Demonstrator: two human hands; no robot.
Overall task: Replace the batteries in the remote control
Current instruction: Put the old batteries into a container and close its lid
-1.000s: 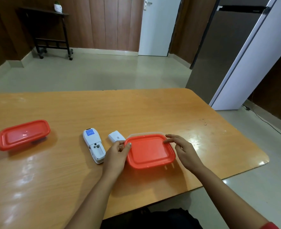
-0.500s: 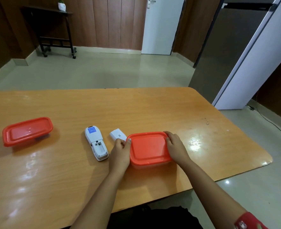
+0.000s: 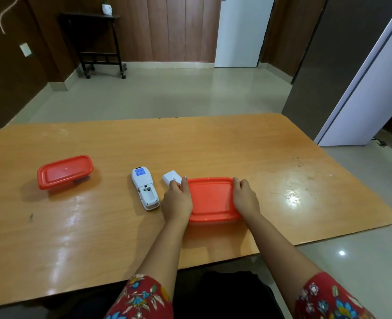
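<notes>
A black trolley (image 3: 100, 42) is set against the panelled wall (image 3: 179, 26); a white pot (image 3: 106, 9) is placed near its top's right end. A white door (image 3: 238, 31) is seen at the floor's (image 3: 167, 93) far edge.

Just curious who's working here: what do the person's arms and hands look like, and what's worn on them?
The left hand and right hand are bare, with no gloves. The left sleeve and right sleeve are red with a blue, white and yellow floral print.
</notes>
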